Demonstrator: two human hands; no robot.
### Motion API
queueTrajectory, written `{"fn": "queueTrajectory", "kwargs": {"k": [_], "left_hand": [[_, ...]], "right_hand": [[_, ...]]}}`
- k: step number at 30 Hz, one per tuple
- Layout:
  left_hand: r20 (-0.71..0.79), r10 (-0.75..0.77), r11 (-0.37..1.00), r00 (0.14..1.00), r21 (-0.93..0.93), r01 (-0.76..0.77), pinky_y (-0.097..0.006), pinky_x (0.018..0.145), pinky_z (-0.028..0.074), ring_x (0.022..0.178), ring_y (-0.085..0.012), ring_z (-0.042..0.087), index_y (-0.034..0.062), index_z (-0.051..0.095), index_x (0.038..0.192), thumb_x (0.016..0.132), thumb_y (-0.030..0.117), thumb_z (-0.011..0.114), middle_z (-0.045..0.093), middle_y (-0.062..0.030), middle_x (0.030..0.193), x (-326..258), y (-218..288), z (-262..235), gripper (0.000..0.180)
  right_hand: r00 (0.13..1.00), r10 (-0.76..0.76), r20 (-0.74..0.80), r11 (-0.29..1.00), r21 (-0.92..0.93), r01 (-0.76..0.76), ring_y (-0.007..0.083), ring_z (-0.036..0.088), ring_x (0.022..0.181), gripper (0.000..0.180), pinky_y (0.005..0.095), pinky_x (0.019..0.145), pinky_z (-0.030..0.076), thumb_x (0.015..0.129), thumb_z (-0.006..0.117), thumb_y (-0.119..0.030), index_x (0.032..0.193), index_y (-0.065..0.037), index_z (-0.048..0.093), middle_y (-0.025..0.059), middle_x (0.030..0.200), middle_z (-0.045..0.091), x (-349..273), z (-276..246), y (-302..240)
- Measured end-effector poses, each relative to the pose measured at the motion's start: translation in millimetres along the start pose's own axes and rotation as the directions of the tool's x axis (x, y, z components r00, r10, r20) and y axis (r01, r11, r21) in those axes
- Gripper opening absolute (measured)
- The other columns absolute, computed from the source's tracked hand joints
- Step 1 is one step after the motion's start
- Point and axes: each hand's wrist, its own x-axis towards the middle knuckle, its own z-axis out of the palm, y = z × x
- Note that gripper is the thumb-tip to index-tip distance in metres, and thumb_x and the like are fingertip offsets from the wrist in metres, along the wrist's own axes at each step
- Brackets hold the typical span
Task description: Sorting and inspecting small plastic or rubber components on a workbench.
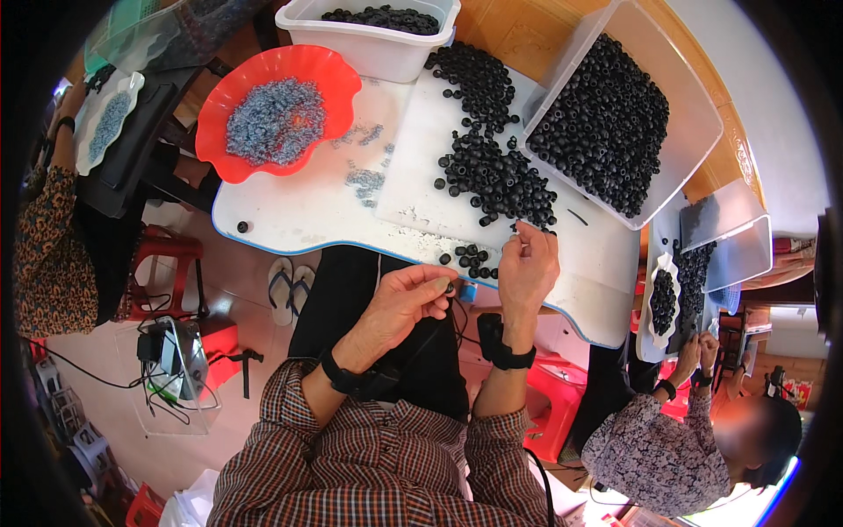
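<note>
At centre, the left hand [397, 304] pinches a black bead [450, 288], apparently for single-bead handling. Right of centre, the right hand [532, 266] has fingertips together beside the bead pile [500, 180]; I cannot tell what they grasp. The next move likely needs fine fingertip control.

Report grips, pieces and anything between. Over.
Left grip pinching black piece. Right grip at black pile, hold unclear. Loose pieces between, near table edge.

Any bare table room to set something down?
Front left of the table, between red bowl and front edge, bar one loose black piece. Front right, between right hand and clear bin, bar a thin dark strip. Crowded: middle, under the black pile.
</note>
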Motion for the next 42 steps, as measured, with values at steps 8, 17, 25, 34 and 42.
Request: {"fn": "queueTrajectory", "kwargs": {"k": [8, 17, 25, 34, 42], "left_hand": [[0.013, 0.002, 1.000, 1.000, -0.005, -0.002, -0.022, 0.068, 0.054, 0.077, -0.0094, 0.062, -0.0028, 0.061, 0.116, 0.095, 0.011, 0.058, 0.066, -0.0080, 0.096, 1, -1, -2, 0.025], [-0.007, -0.008, 1.000, 1.000, 0.001, 0.008, -0.022, 0.066, 0.054, 0.076, -0.0092, 0.063, -0.0027, 0.063, 0.114, 0.095, 0.010, 0.059, 0.066, -0.0074, 0.095, 1, -1, -2, 0.023], [0.001, -0.001, 1.000, 1.000, 0.001, 0.001, -0.022, 0.068, 0.054, 0.077, -0.0094, 0.063, -0.0027, 0.062, 0.116, 0.095, 0.011, 0.059, 0.066, -0.0073, 0.095, -1, 0, -2, 0.025], [0.010, -0.006, 1.000, 1.000, -0.007, 0.006, -0.023, 0.069, 0.054, 0.076, -0.0092, 0.062, -0.0016, 0.062, 0.116, 0.095, 0.012, 0.060, 0.066, -0.0070, 0.096, -1, -1, -2, 0.025], [0.007, -0.007, 1.000, 1.000, -0.024, 0.007, -0.025, 0.069, 0.054, 0.077, -0.0098, 0.062, -0.0024, 0.062, 0.114, 0.095, 0.011, 0.059, 0.066, -0.0077, 0.096, -2, 0, -1, 0.024]], "right_hand": [[0.997, -0.044, 0.060, 0.994, -0.094, 0.050, 0.0277, 0.064, 0.069, 0.020, 0.0383, 0.062, 0.051, 0.076, 0.058, 0.001, 0.092, -0.003, 0.069, 0.0136, 0.083, 0.063, 9, 0, -6], [0.997, 0.039, 0.069, 0.999, 0.011, -0.040, 0.0234, 0.060, 0.064, 0.018, 0.0360, 0.060, 0.049, 0.077, 0.063, -0.001, 0.095, -0.002, 0.068, 0.0110, 0.078, 0.060, 3, 0, -7], [0.998, -0.019, 0.058, 0.998, -0.062, 0.022, 0.0234, 0.061, 0.068, 0.006, 0.0348, 0.063, 0.049, 0.080, 0.066, -0.003, 0.086, -0.001, 0.066, 0.0118, 0.081, 0.062, 5, 2, -5], [0.991, -0.100, 0.091, 0.973, -0.200, 0.117, 0.0313, 0.061, 0.080, 0.016, 0.0400, 0.070, 0.049, 0.084, 0.060, -0.002, 0.100, 0.000, 0.060, 0.0159, 0.093, 0.060, 2, 6, 3], [0.992, 0.062, 0.105, 0.989, 0.131, -0.076, 0.0200, 0.058, 0.079, 0.020, 0.0300, 0.071, 0.047, 0.091, 0.055, -0.001, 0.109, 0.001, 0.062, 0.0117, 0.094, 0.058, -22, -22, -4]]}}
